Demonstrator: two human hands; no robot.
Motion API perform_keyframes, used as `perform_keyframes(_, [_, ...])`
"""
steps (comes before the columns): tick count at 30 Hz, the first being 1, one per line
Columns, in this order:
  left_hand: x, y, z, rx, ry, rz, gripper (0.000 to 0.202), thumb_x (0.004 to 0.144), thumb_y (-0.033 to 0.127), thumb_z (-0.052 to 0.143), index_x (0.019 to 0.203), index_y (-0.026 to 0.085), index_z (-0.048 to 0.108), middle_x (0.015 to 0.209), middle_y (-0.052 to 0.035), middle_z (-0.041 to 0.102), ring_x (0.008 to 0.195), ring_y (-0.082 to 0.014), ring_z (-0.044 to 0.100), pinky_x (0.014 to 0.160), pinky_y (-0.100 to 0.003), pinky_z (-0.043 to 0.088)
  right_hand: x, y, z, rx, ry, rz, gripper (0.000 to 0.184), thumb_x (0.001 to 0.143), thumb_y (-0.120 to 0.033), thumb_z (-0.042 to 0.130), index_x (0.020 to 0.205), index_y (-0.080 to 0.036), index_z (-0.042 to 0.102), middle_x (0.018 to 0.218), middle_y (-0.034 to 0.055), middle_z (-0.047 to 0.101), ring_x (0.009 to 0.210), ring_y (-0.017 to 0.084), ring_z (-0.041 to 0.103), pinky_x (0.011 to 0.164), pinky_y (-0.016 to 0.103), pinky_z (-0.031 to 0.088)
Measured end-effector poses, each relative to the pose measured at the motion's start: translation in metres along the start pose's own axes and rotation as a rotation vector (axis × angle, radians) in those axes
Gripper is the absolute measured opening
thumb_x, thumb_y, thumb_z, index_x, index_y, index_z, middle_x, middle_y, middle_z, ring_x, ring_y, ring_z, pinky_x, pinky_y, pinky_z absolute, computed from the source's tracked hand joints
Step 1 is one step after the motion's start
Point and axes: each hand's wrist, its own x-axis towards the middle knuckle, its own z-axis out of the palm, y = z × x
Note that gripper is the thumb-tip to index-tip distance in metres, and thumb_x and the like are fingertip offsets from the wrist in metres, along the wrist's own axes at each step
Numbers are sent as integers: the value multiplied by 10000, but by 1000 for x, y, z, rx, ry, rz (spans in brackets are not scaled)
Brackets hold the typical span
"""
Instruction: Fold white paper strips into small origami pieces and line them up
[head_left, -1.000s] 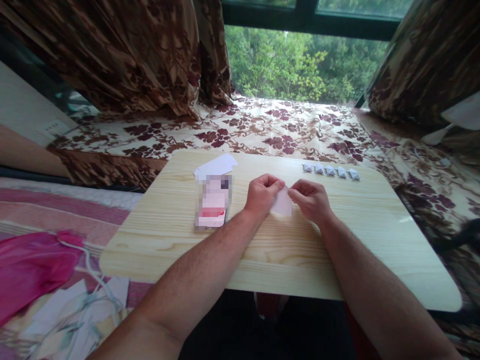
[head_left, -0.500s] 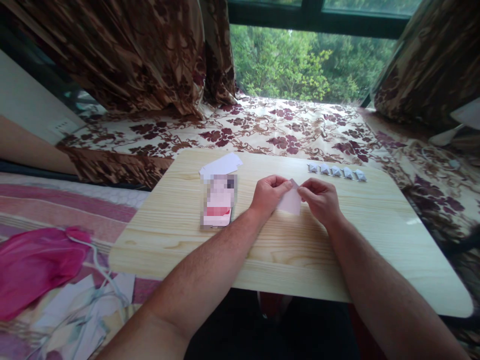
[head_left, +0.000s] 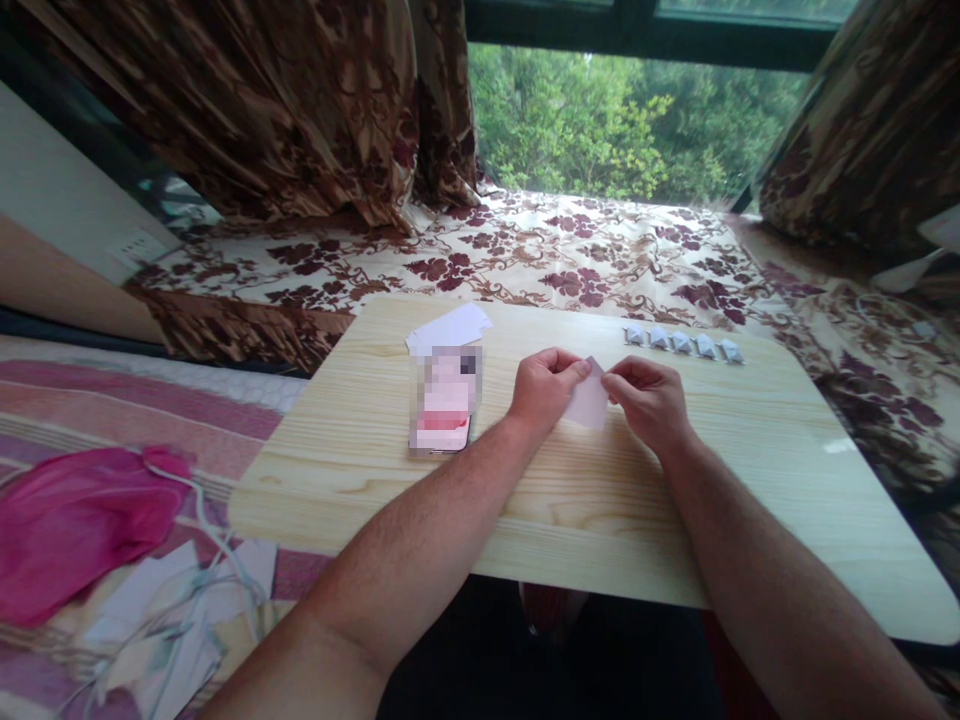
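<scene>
A small sheet of white paper [head_left: 589,402] is held up over the middle of the table, its top coming to a point. My left hand [head_left: 546,388] pinches it near the top left, thumb on the paper. At its upper right edge my right hand [head_left: 646,398] is closed, thumb and forefinger gripping the same sheet. Beyond my right hand stands a row of several small folded white paper pieces [head_left: 681,343], pyramid-like in shape. Some flat white paper slips [head_left: 450,326] lie at the table's back left.
A phone [head_left: 444,437], partly pixelated, lies on the wooden table [head_left: 330,480] left of my hands. On the striped bed at left are a pink cloth [head_left: 82,530], a white cable [head_left: 202,510] and loose papers [head_left: 142,590]. A flower-patterned ledge [head_left: 570,250] runs behind the table.
The whole view has shifted slightly, so things sit a little further right. Both hands keep the same hold on the paper, with no other clear change.
</scene>
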Motion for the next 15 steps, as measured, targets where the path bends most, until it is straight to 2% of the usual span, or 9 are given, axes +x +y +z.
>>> perform_keyframes(11, [1,0,0,-26,6,-11,234,642,335,820,648,157,668,587,23,581,539,-90,466,523,-241,347,-1,0,-1,-4,1,-11,159,773,-242,683,640,-160,652,531,-27,544,489,91,428,483,251,296])
perform_keyframes(15, [0,2,0,-9,-13,-14,239,664,349,816,681,149,686,621,7,614,558,-98,495,536,-243,367,0,0,-2,4,12,-9,157,768,-245,688,641,-159,654,531,-27,546,489,93,431,482,252,299])
